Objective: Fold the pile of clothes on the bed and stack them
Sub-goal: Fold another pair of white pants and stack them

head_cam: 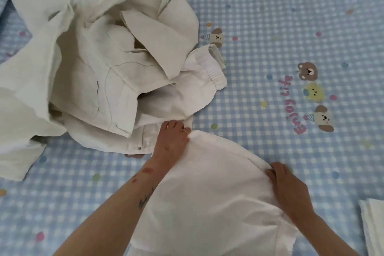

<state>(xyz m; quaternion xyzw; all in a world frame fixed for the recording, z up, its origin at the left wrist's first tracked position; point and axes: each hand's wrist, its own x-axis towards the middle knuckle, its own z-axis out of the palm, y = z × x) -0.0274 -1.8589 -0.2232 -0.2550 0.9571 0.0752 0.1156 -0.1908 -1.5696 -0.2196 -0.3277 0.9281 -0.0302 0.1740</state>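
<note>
A white garment (209, 193) lies spread on the bed in front of me, near the bottom middle. My left hand (171, 141) grips its far left corner, fingers curled into the cloth. At the far right edge of the same garment, my right hand (285, 185) pinches the fabric. A loose pile of cream and white clothes (99, 64) sits to the upper left, touching the garment's far corner beside my left hand.
The bed sheet (270, 27) is blue gingham with bear prints and spreads bare to the right and far side. A folded white piece (374, 226) lies at the right edge. A further white cloth (16, 151) of the pile trails at the left.
</note>
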